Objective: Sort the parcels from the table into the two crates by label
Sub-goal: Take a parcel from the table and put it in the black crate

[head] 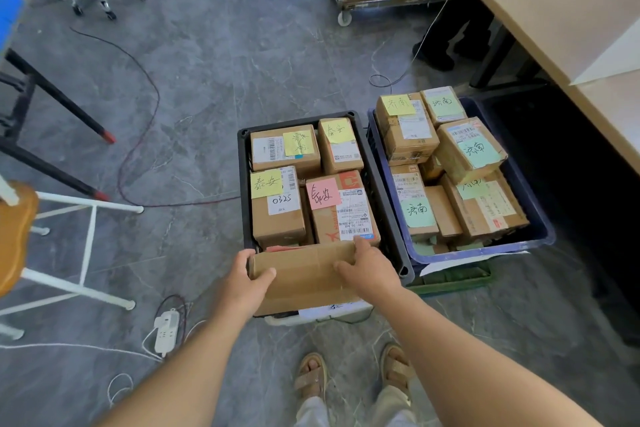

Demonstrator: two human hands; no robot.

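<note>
1. The floor is dark grey with thin white veins, like marble.
2. The left crate is black; the right crate is dark blue.
3. The parcels are brown cardboard with white printed labels.
4. In the black crate the notes are yellow, and one is pink, all with black handwriting.
5. In the blue crate most notes are pale green; one is yellow.
6. The held box is plain brown.
7. The bench is light beige.
8. The cable is dark red.
9. The sandals are tan.
</note>
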